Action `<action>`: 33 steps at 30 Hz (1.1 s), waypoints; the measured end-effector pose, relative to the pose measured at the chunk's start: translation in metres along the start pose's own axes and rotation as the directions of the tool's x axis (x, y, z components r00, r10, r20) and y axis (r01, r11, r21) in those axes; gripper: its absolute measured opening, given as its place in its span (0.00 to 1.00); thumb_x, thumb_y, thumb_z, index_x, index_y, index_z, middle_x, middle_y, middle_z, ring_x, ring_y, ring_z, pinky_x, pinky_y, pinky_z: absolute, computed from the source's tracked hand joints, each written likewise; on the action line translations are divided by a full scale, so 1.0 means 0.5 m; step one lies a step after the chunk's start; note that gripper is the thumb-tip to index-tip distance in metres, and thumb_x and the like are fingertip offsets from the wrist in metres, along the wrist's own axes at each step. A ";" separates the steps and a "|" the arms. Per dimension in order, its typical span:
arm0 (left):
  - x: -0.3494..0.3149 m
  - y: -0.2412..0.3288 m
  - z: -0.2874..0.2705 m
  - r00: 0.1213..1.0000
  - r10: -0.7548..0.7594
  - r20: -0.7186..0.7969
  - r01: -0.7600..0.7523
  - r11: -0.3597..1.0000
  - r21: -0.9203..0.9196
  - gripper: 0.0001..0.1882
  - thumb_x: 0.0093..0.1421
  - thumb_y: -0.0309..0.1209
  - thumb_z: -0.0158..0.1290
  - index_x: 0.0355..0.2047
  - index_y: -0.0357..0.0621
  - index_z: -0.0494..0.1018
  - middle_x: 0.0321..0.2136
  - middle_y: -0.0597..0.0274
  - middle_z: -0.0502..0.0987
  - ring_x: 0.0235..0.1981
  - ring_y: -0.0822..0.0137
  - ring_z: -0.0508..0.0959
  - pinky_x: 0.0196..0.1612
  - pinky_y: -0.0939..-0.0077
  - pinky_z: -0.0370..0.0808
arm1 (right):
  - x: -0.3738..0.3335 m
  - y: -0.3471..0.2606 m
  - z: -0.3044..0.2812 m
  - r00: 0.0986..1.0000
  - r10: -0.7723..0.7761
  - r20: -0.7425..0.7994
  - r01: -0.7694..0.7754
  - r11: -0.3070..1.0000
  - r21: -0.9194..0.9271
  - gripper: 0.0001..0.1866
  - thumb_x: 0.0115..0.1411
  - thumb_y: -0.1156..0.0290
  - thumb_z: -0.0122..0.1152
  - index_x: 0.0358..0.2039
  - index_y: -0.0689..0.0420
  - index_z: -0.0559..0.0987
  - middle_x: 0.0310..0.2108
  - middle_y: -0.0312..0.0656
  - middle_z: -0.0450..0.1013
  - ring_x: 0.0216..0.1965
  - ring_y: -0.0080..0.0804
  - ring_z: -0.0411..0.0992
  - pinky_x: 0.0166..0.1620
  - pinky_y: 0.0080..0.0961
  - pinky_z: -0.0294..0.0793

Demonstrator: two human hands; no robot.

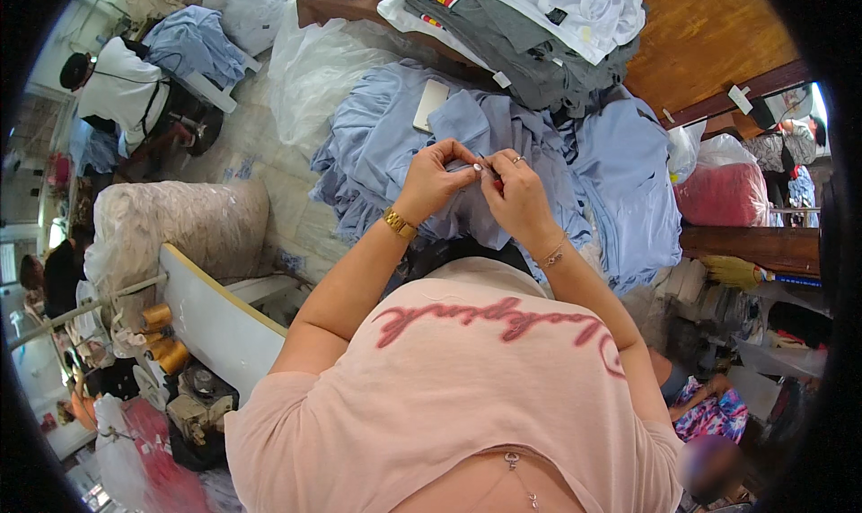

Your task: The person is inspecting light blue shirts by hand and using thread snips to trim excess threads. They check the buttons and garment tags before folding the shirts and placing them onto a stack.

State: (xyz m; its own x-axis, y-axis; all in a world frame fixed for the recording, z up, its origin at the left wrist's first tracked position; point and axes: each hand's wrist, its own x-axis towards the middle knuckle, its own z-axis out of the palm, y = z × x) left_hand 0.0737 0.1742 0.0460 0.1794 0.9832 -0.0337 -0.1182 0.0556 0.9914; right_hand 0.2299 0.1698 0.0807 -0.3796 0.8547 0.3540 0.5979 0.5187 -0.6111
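My left hand (433,183) and my right hand (519,197) meet above a heap of light blue cloth (377,109). Both are closed in a pinch, thumb against fingers, with the tips almost touching. What they pinch is too small to make out. A bit of dark red shows at the right hand's fingers, its kind unclear. Just beyond the left hand, a pale flat rectangular thing (431,106) rests on the cloth. More light blue cloth (624,172) spreads to the right.
A pile of grey and white garments (539,28) lies on a brown surface at the far side. Clear plastic sheeting (310,73) sits on the tiled floor. To the left are a plastic-wrapped roll (180,226), a white tabletop (215,306) and thread cones (160,338). Another person (709,405) is at lower right.
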 end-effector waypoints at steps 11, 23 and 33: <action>0.004 -0.025 -0.002 0.982 0.170 -0.079 -0.129 0.919 0.373 0.09 0.43 0.24 0.57 0.26 0.37 0.70 0.22 0.58 0.75 0.23 0.73 0.74 0.29 0.81 0.71 | 0.029 0.016 -0.008 0.971 -0.086 0.224 0.124 0.979 -0.163 0.08 0.51 0.68 0.54 0.25 0.60 0.69 0.26 0.46 0.68 0.27 0.45 0.70 0.28 0.34 0.71; 0.010 -0.028 0.012 0.989 0.149 -0.003 -0.139 0.934 0.330 0.11 0.44 0.26 0.57 0.30 0.37 0.73 0.27 0.55 0.77 0.30 0.69 0.77 0.36 0.79 0.71 | 0.021 0.098 0.007 0.998 -0.054 0.030 0.056 0.996 -0.074 0.08 0.48 0.70 0.55 0.22 0.61 0.70 0.24 0.47 0.70 0.25 0.46 0.70 0.27 0.33 0.69; -0.107 -0.034 0.051 0.900 0.186 -0.393 0.011 0.893 0.449 0.11 0.49 0.28 0.57 0.34 0.40 0.75 0.32 0.58 0.76 0.36 0.67 0.74 0.41 0.76 0.70 | -0.069 0.112 -0.017 0.764 0.366 0.531 -0.628 0.609 0.484 0.09 0.55 0.68 0.53 0.28 0.61 0.75 0.18 0.33 0.69 0.15 0.14 0.60 0.18 0.16 0.58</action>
State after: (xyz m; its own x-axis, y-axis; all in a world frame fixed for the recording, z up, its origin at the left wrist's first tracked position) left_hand 0.0910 0.1161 0.0342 -0.2445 0.9640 0.1048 0.3349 -0.0175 0.9421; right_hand 0.2826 0.1697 0.0403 -0.4464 0.8320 -0.3294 0.2613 -0.2309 -0.9373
